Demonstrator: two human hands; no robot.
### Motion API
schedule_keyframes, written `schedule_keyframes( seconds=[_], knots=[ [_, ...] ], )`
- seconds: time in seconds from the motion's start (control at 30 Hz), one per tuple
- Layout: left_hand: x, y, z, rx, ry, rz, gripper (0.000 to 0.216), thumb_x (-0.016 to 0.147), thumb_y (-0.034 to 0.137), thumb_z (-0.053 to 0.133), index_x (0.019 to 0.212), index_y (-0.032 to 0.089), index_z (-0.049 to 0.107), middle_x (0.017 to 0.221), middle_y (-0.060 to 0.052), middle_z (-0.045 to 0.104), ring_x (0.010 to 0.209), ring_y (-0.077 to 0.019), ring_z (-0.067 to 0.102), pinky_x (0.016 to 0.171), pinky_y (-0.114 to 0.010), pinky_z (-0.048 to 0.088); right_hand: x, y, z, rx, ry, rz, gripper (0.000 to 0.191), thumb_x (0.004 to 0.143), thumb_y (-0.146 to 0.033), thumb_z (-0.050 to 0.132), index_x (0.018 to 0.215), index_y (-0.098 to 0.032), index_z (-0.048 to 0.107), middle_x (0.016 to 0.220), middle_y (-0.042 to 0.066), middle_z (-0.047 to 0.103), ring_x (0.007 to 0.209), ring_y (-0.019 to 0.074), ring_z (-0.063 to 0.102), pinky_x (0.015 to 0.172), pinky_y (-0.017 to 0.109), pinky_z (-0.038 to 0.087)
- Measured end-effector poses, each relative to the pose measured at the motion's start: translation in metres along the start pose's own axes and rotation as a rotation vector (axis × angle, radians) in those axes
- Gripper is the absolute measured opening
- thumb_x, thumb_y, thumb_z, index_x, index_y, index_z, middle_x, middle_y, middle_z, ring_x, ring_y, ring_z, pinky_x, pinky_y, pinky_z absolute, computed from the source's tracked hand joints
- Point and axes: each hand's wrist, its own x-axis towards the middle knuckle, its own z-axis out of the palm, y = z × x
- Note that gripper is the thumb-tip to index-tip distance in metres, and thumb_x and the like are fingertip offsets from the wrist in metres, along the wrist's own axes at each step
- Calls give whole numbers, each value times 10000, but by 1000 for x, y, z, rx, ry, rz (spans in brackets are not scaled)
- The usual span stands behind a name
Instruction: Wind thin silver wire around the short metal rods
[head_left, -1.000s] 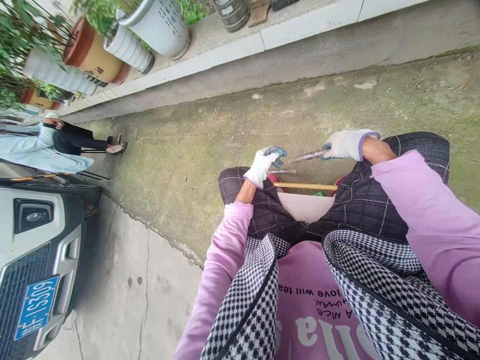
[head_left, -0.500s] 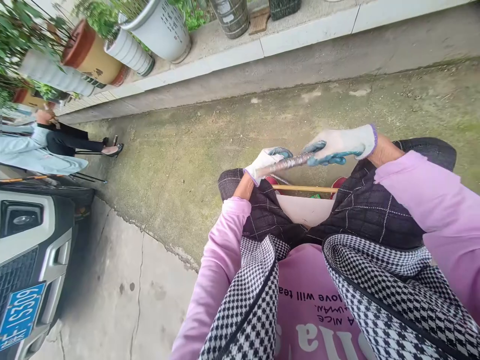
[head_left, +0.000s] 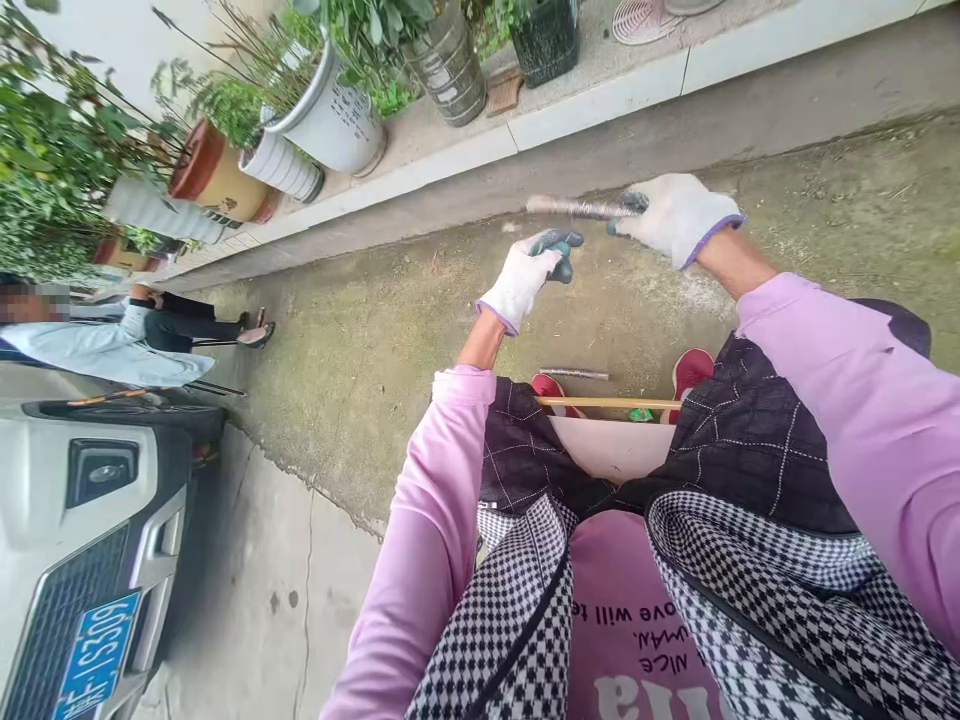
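A: Where's the wrapped stick (head_left: 592, 209)?
B: In the air over the ground (head_left: 375, 330), on the near side of the ledge (head_left: 600, 108), roughly in line with its foot from this view.

A: Who has it?
B: The right hand (head_left: 671, 215), its gloved fingers closed around one end; the pale end points to the person's left.

A: And the left hand (head_left: 525, 270)?
B: Slightly farther from the ledge, apart from the stick. Its fingers are curled; whether they pinch anything, I can't tell.

A: How would it handle?
B: Light and stiff, I'd guess, the shiny winding maybe slick. I'd hold an end firmly, since rubbing the middle might loosen the turns.

A: Anything farther out?
B: A second stick (head_left: 577, 374) on the ground, well away from the ledge, then a yellow rod (head_left: 611, 403), farther still. Flowerpots (head_left: 341, 125) stand on the ledge.
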Motion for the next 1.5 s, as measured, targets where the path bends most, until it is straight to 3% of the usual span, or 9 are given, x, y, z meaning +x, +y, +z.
schedule_keyframes(
  seconds=[0.17, 0.3, 0.4, 0.5, 0.7, 0.97, 1.2, 1.33, 1.5],
  knots=[
    [7, -10, -3, -76, -17, -39, 138, 1091, 249, 933, 1008, 190, 840, 725, 59, 722, 654, -98, 682, 789, -248, 612, 13, -8, -11, 545, -35, -27, 220, 1264, -410, 680, 1303, -200, 735, 796, -44, 551, 690, 166, 434, 654, 308, 432],
    [14, -29, -8, -32, -34, -76, 189, 1030, 102, 861, 879, 184, 783, 770, 48, 743, 597, -75, 575, 716, -254, 551, 14, -2, -15, 840, -392, -238, 532, 1044, -646, 992, 1223, -208, 750, 719, -83, 536, 612, 116, 338, 535, 272, 301],
    [17, -36, -21, 59, -55, -40, 224, 982, 11, 782, 828, 175, 778, 798, 27, 771, 657, -91, 611, 748, -253, 533, 6, 5, -10, 631, -731, -348, 660, 867, -729, 1094, 1137, -202, 802, 701, -75, 583, 548, 97, 377, 483, 284, 298],
    [17, -42, -35, 109, -70, -59, 237, 968, -13, 717, 843, 168, 804, 773, 33, 746, 652, -99, 599, 720, -251, 496, -3, 7, 6, 127, -884, -273, 455, 972, -618, 1017, 1105, -211, 865, 705, -50, 631, 558, 120, 478, 542, 292, 371],
    [20, -48, -23, 146, -155, -142, 241, 947, -24, 702, 840, 159, 815, 707, 53, 691, 590, -86, 543, 651, -249, 431, 7, 16, 35, -490, -553, -60, 363, 950, -257, 928, 694, -224, 673, 625, 74, 599, 720, 256, 605, 775, 438, 434],
    [30, -47, 27, -121, -182, -156, 225, 1008, -19, 728, 894, 163, 796, 743, 63, 711, 570, -68, 543, 649, -242, 471, 44, 31, 11, 14, -131, 101, 376, 1044, -416, 971, 904, -281, 649, 699, 15, 548, 756, 222, 530, 691, 360, 467],
    [54, -70, 6, -120, -98, -188, 280, 1039, -48, 701, 886, 160, 809, 784, 34, 762, 638, -86, 598, 714, -254, 509, 38, 39, 5, 618, -544, -88, 663, 887, -739, 1111, 1113, -207, 785, 721, -35, 614, 572, 118, 477, 471, 290, 389],
    [58, -76, -19, 2, -79, -134, 242, 1007, -22, 759, 863, 161, 825, 797, 22, 771, 728, -104, 644, 788, -250, 545, 41, 46, 17, 196, -816, -93, 612, 938, -801, 1039, 1095, -243, 842, 765, -19, 654, 628, 146, 557, 554, 304, 422],
    [50, -71, -15, 45, -109, -167, 231, 965, 0, 787, 818, 178, 794, 711, 54, 688, 622, -84, 541, 672, -253, 473, 52, 40, 31, -400, -590, -19, 311, 1040, -499, 933, 979, -223, 805, 812, 97, 715, 906, 307, 702, 790, 409, 469]
  ],
)
